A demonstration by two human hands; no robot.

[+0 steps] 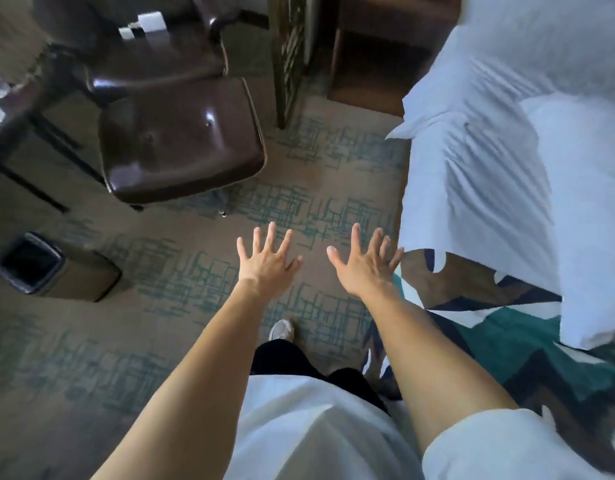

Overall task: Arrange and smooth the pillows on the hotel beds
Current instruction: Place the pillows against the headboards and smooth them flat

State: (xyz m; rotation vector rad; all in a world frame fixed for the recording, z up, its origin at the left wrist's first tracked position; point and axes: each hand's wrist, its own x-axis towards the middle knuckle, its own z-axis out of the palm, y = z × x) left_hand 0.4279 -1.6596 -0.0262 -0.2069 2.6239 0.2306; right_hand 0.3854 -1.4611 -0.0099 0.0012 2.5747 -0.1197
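A bed (pixel 489 188) draped in a white sheet fills the right side, with a patterned teal, brown and white runner (pixel 507 327) across its near end. A white pillow (pixel 576 133) lies on top of it at the far right. My left hand (pixel 266 263) and my right hand (pixel 363 265) are both stretched out in front of me over the carpet, palms down, fingers spread, holding nothing. The right hand is just left of the bed's edge, not touching it.
A brown leather footstool (pixel 181 143) and the matching armchair (pixel 153 60) stand at the upper left. A dark waste bin (pixel 56 268) sits on the patterned carpet (pixel 181 271) at the left. A dark wooden nightstand (pixel 375 60) stands beyond the bed.
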